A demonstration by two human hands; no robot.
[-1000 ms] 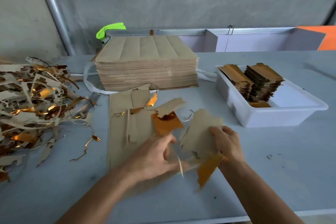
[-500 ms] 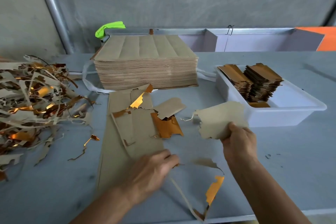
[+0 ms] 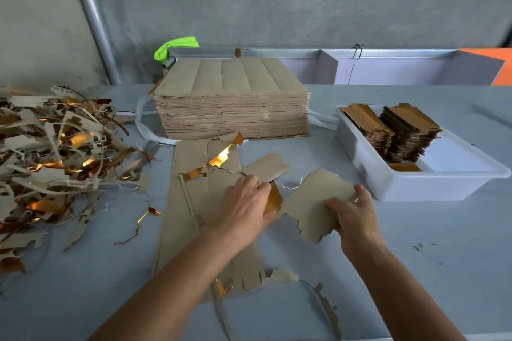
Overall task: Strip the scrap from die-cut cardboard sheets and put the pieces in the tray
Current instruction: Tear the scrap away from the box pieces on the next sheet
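My right hand (image 3: 357, 219) is pinching a freed, jagged-edged brown cardboard piece (image 3: 315, 203), keeping it off the table (image 3: 432, 230) for carrying to the white plastic tray (image 3: 432, 188) at two o'clock, where finished stacks are sitting. My left hand (image 3: 246, 206), fingers curled, is pressing the partly stripped brown die-cut sheet (image 3: 194, 196), steadying it. The tangled scrap heap (image 3: 55, 163) is lying at nine o'clock, out of the way.

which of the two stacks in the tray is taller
The right stack in the white tray: its top stands higher than the left stack, which leans back toward the far wall.
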